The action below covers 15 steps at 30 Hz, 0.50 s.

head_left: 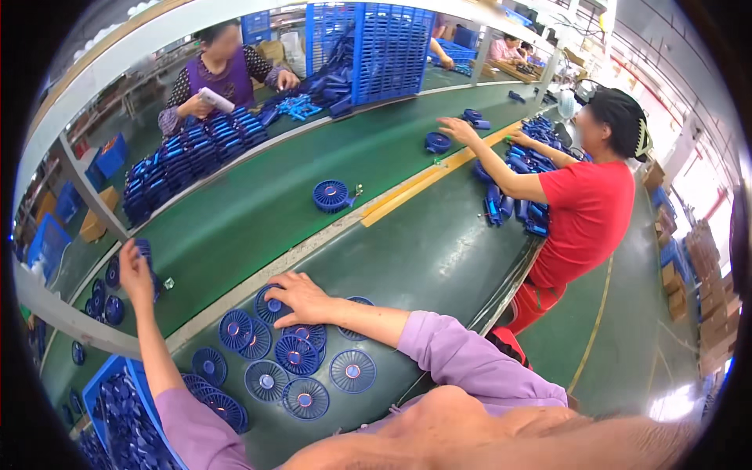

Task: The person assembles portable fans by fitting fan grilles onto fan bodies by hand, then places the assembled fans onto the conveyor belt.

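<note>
My left hand reaches over the green conveyor belt, beside a dark blue handheld fan. Its fingers look loosely apart, and it partly covers the fan. On the workbench, my right hand spreads its fingers over a round blue fan grille, touching its edge. Around that hand lie several similar grilles, such as one grille to the right and an overlapping stack near my left sleeve. Farther up the belt lies another blue fan with a small green circuit board beside it.
A blue crate of dark parts stands at lower left, below a white frame post. A co-worker in red reaches over the belt at right, beside piled fan bodies. Opposite, a person in purple stands behind stacked blue parts.
</note>
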Motion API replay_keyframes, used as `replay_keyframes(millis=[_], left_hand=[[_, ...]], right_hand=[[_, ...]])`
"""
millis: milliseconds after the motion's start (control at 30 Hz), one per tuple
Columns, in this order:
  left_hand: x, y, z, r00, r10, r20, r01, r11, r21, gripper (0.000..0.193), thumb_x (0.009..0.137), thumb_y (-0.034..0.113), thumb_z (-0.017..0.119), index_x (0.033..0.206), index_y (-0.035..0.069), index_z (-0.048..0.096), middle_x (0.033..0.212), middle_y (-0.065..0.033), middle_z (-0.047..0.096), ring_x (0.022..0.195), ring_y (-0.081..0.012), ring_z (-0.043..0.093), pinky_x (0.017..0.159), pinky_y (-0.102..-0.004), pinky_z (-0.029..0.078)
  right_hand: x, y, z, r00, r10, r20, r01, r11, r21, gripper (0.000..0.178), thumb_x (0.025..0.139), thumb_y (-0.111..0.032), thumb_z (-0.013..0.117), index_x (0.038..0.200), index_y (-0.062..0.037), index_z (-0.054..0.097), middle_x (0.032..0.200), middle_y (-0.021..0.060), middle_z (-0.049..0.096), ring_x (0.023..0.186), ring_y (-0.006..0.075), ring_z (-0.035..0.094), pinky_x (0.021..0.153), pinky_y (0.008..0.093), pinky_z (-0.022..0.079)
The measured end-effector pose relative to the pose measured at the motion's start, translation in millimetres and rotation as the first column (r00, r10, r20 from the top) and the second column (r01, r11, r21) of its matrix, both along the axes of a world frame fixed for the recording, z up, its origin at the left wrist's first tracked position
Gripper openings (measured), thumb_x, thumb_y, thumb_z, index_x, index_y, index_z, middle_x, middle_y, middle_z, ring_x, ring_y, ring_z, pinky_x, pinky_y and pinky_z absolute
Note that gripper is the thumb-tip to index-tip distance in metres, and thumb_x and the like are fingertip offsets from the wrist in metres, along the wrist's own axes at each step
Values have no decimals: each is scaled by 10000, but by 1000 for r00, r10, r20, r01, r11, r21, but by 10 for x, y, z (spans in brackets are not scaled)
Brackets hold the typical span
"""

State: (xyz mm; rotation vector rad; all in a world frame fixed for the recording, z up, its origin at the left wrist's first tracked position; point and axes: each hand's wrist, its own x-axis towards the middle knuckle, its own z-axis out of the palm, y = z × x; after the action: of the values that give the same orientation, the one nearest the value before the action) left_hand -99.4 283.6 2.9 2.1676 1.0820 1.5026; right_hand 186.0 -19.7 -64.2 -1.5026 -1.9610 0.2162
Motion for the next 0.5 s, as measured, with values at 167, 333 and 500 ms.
replay_keyframes(millis=[167, 333, 500], left_hand=[[578, -985, -39, 900, -275, -338, 254, 961, -105, 439, 815, -44, 554, 1222, 118, 564, 943, -108, 677, 752, -217, 641, 687, -337, 512], [704, -1339, -204, 751, -415, -515, 342, 910, -234, 194, 789, 56, 630, 980, 34, 653, 823, -112, 674, 773, -280, 653, 738, -379, 518], [835, -1166, -320, 880, -37, -474, 66, 997, 45, 180, 831, 152, 662, 940, 14, 629, 844, -139, 616, 852, -311, 608, 794, -407, 474]], right_hand=[[-14, 30, -31, 1000, -11, -17, 12, 999, 40, 566, 688, -381, 794, 1151, -131, 583, 1295, 139, 485, 1197, 349, 437, 961, 472, 363], [22, 42, 6, 995, -97, 19, 97, 995, 26, 592, 681, -378, 800, 1169, -121, 584, 1298, 145, 484, 1195, 347, 441, 956, 464, 370], [66, 32, 26, 992, -120, 26, 120, 993, -13, 633, 639, -373, 824, 1164, -99, 601, 1246, 142, 512, 1166, 337, 455, 961, 469, 357]])
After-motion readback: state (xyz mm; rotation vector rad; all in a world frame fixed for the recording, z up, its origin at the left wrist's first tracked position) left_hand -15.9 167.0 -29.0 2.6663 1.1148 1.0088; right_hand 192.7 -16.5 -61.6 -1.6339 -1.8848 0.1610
